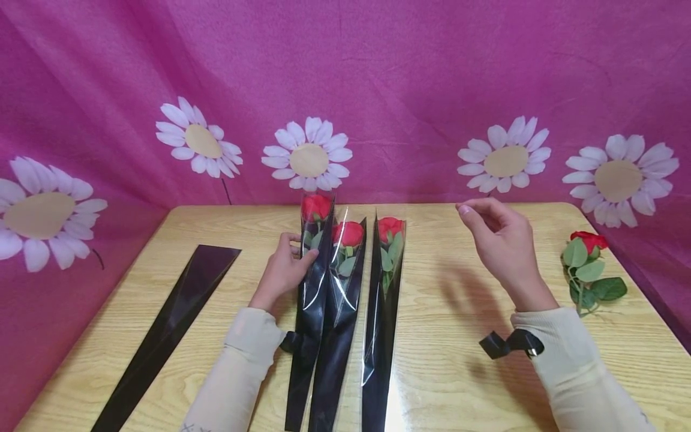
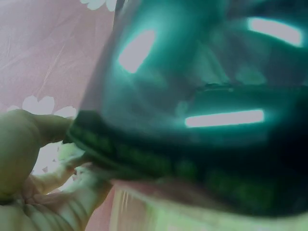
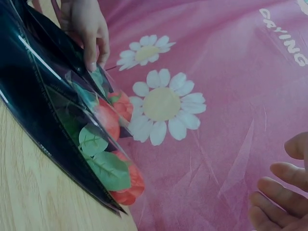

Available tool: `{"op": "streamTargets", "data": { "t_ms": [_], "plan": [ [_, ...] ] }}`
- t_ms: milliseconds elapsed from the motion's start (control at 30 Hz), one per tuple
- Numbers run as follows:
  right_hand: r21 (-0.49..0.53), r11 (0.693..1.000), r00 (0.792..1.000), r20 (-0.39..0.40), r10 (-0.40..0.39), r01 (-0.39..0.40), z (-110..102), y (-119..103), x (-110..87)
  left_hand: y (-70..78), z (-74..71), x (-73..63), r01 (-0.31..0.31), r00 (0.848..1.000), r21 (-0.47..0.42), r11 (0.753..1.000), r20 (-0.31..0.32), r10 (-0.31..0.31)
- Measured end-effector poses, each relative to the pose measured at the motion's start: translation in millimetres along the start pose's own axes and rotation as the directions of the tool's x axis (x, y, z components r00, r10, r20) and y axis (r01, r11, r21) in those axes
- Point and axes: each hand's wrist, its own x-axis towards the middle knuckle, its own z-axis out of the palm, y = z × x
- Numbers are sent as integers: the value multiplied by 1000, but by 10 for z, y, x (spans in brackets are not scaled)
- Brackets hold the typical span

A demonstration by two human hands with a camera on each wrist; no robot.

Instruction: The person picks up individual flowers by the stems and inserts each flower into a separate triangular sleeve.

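My left hand (image 1: pixel 283 267) holds the left edge of a wrapped red rose (image 1: pixel 315 207), a bloom in a black and clear sleeve. The left wrist view shows thumb and fingers (image 2: pixel 53 183) pinching the edge of the glossy sleeve (image 2: pixel 159 115). Against its right side lies a second wrapped rose (image 1: pixel 348 234), and a third wrapped rose (image 1: pixel 391 231) lies a little apart. All three point away from me. My right hand (image 1: pixel 502 240) is raised over the table's right half, fingers loosely bent; its fingers (image 3: pixel 279 197) hold nothing in the right wrist view.
An unwrapped red rose (image 1: pixel 588 264) with green leaves lies at the table's right edge. On the left is a flat black sleeve (image 1: pixel 167 330). Black straps (image 1: pixel 507 345) hang at both wrists. A pink cloth (image 1: pixel 399 90) with white daisies stands behind the wooden table (image 1: pixel 432 372).
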Motion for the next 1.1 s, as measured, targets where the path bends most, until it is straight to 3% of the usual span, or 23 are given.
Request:
{"op": "streamTargets", "data": {
  "t_ms": [167, 367, 633, 767, 867, 1100],
  "plan": [
    [-34, 999, 1000, 11, 14, -14, 7, 41, 16, 20, -11, -22, -28, 999, 74, 997, 38, 26],
    [-57, 998, 998, 39, 41, -39, 28, 59, 23, 62, -44, -80, -73, 995, 228, 971, 82, 56],
    [-112, 992, 996, 58, 69, -62, 36, 81, 5, 95, -93, -113, -81, 991, 278, 957, 121, 49],
    [-132, 989, 995, 68, 78, -68, 50, 80, 3, 80, -155, -115, -63, 996, 293, 954, 81, 41],
    [-145, 988, 995, 74, 72, -61, 56, 87, 6, 73, -218, -121, -79, 997, 283, 956, 31, 73],
    [-151, 988, 995, 93, 40, -26, 77, 90, -7, 21, -348, -111, -98, 987, 264, 959, -101, 129]
  ]
}}
